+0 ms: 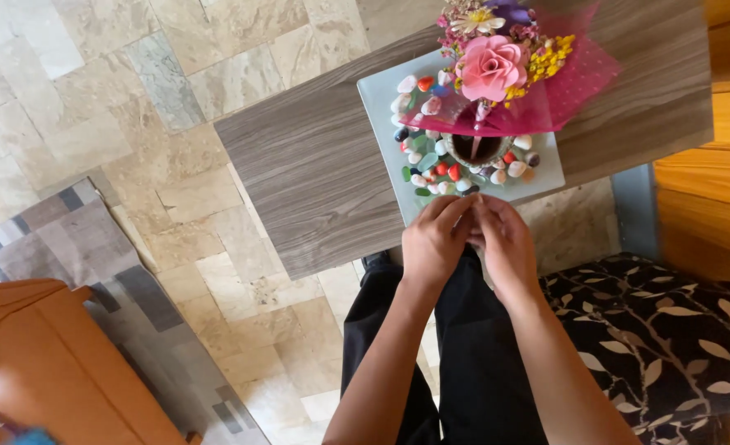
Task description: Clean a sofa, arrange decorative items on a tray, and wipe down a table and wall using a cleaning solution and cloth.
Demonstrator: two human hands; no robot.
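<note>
Both hands meeting at the near edge of the pebble tray

Left hand (pixel 435 239) and right hand (pixel 503 239) are pressing fingertips together right at the lower rim of the pale square tray (pixel 375 91), upper middle of frame; can't tell if they're pinching anything. Tray's sitting on the grey wood table (pixel 315 173), holding coloured pebbles (pixel 443 173) and a small pot (pixel 474 150) with a pink flower bouquet (pixel 497 66).

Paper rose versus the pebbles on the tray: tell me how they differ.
The paper rose is one large pink bloom; the pebbles are many small pieces in white, red, green and dark tones. The rose sits raised in the bouquet above the small pot; the pebbles lie flat on the pale tray around that pot. Both are on the same tray.
</note>
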